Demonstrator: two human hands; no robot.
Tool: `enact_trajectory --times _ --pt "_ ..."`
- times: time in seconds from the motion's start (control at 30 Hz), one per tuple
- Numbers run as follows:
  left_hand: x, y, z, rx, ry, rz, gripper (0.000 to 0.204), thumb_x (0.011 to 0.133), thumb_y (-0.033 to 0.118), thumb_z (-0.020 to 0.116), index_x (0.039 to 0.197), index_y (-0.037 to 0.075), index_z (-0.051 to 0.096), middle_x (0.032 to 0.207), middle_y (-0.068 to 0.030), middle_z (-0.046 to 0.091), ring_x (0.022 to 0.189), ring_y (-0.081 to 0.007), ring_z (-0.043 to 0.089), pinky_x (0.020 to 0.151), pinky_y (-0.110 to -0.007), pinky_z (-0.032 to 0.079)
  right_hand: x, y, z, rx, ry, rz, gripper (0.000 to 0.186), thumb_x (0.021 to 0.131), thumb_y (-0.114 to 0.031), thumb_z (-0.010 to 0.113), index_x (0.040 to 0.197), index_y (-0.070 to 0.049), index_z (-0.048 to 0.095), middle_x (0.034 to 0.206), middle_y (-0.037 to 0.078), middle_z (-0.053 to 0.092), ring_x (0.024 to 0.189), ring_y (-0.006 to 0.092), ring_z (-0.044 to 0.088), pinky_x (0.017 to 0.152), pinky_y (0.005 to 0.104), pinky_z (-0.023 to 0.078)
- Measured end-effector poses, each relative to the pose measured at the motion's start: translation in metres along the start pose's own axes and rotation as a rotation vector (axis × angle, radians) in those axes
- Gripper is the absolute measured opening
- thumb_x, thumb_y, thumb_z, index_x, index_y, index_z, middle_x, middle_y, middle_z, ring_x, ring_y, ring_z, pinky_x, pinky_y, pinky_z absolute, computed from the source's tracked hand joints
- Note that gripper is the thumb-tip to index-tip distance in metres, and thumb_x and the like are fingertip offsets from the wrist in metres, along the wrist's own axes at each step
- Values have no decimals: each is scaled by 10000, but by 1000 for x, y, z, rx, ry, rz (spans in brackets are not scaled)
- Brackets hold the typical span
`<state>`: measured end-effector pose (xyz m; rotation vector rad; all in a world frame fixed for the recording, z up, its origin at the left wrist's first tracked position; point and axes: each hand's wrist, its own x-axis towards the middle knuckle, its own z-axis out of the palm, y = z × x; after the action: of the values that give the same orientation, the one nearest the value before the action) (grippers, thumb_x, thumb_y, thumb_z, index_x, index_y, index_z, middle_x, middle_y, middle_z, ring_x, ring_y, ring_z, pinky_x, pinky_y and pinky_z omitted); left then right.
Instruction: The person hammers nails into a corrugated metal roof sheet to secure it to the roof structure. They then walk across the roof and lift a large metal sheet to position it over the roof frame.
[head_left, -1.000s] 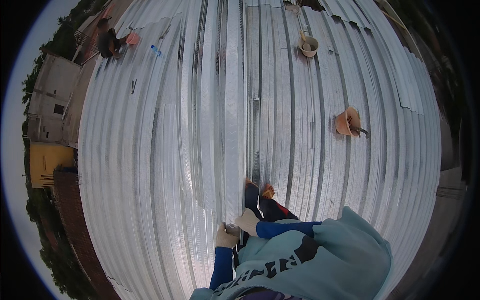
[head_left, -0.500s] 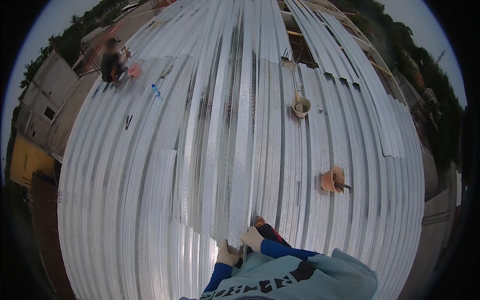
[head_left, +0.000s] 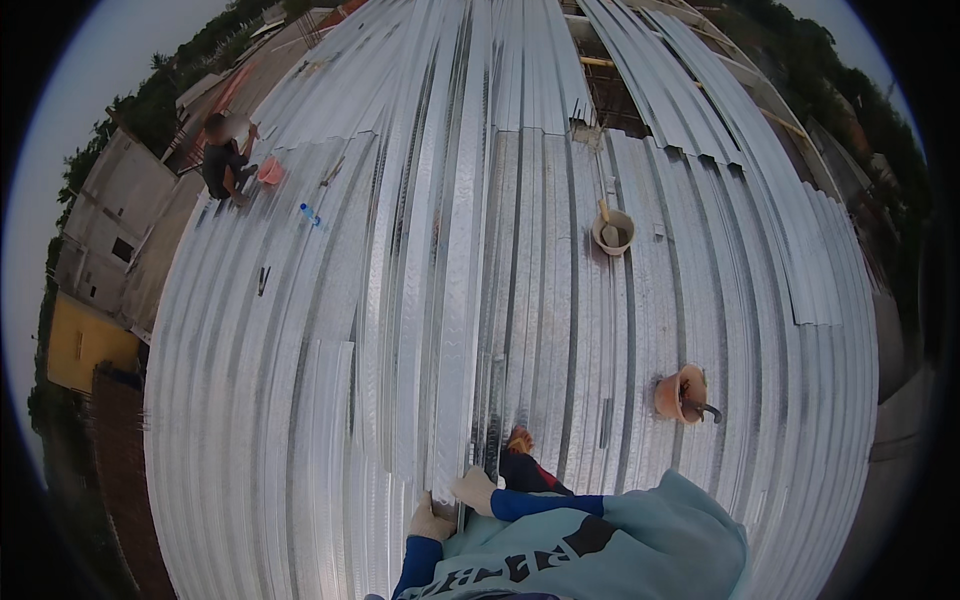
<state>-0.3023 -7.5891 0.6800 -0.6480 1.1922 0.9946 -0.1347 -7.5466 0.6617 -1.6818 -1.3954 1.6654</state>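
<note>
A long ribbed metal sheet [head_left: 456,300] runs away from me, its near end at my body. My left hand [head_left: 430,522], in a pale glove, is closed on the left edge of that end. My right hand [head_left: 474,490], gloved likewise, grips the right edge, slightly farther forward. The undersides of the fingers are hidden by the sheet. More long sheets lie alongside it on the left, over the ribbed metal deck [head_left: 250,450]. Just right of the sheet is my bare foot [head_left: 519,440].
An orange bucket [head_left: 676,394] with a dark tool stands at right; a beige bucket [head_left: 612,234] is farther off. Beyond is an opening [head_left: 615,100] in the deck. At far left a person [head_left: 224,160] crouches by a pink bucket [head_left: 270,171]. A blue-capped bottle [head_left: 310,214] lies nearby.
My hands and the sheet's near end have shifted slightly left. The view has tilted, so the buckets appear lower and farther right. The crouching person's posture has changed a little.
</note>
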Motion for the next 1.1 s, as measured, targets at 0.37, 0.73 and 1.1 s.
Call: enact_trajectory --times 0.37,0.73,1.1 --pt "21 5 138 -11 104 28 299 1031 382 647 945 95 649 797 12 624 742 -138 644 667 -307 559 88 -14 -79 -184 -35 -254 110 828 -78 620 801 -7 700 759 209 675 764 378 705 654 512 483" --pt "37 12 303 100 113 -50 297 1045 378 621 973 92 658 839 -21 660 791 -146 666 737 -338 576 183 -57 -176 72 186 -27 117 801 -70 633 760 32 675 751 221 678 775 375 713 673 480 516" --pt "108 18 386 -43 92 -82 289 1030 339 654 902 82 624 791 -45 676 710 -192 682 701 -339 603 239 -146 -307 -152 72 -46 293 815 -134 604 946 122 661 825 274 674 849 411 698 746 480 536"
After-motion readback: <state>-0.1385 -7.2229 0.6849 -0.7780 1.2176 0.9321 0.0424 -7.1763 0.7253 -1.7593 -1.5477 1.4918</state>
